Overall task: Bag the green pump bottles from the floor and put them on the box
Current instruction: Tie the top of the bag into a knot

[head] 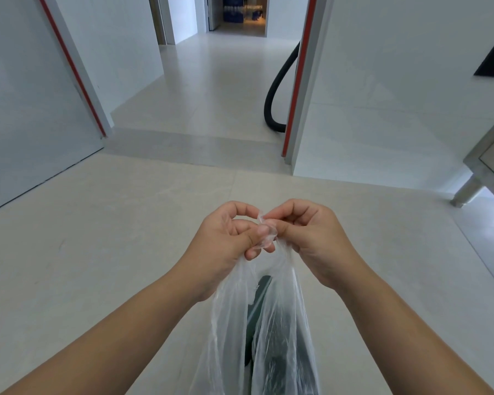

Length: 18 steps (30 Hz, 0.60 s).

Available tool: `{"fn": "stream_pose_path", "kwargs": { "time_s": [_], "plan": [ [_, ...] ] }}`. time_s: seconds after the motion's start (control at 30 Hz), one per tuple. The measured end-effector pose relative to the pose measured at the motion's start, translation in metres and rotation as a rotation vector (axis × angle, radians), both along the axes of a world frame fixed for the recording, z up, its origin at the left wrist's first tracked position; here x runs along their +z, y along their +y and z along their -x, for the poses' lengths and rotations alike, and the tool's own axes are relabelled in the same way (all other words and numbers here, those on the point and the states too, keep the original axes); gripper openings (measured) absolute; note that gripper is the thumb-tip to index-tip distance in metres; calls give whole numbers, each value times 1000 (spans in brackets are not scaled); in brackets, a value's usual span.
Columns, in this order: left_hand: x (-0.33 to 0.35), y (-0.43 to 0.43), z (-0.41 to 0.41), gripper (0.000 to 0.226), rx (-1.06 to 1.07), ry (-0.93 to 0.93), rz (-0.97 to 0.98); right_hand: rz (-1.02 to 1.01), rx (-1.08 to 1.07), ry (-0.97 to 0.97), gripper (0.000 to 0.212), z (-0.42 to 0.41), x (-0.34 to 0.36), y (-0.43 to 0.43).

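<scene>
Head view: left hand (pixel 226 238) and right hand (pixel 305 238) meet in mid-air above the pale tiled floor (pixel 97 238), fingers curled, both pinching the twisted top of a clear plastic bag (pixel 291 332). Dark green bottles (pixel 261 292) hang inside the bag, seen only as blurred shapes through the film; their number and pumps cannot be made out. The bag's bottom is cut off by the lower frame edge. A black hose (pixel 274 92) curves out from behind a doorframe, its upper end hidden. At right, a steel table leg (pixel 468 192) is partly cropped.
</scene>
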<state>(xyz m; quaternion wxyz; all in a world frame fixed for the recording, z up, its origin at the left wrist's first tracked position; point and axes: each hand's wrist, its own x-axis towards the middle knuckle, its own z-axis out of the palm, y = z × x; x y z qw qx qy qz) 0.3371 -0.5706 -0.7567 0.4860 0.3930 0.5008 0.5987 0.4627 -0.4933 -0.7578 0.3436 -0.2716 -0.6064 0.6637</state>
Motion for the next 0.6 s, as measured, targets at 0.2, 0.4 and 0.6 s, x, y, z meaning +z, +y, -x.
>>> {"fn": "stream_pose_path", "kwargs": {
  "time_s": [0.2, 0.4, 0.6],
  "plan": [
    [3, -2, -1, 15, -12, -17, -15, -45, 87, -31, 1, -2, -2, 1],
    [0, -3, 0, 19, 17, -46, -11, -128, 163, -23, 18, -6, -4, 1],
    [0, -3, 2, 20, 31, -56, 1, -78, 124, 41, 5, -4, -8, -2]
  ]
}}
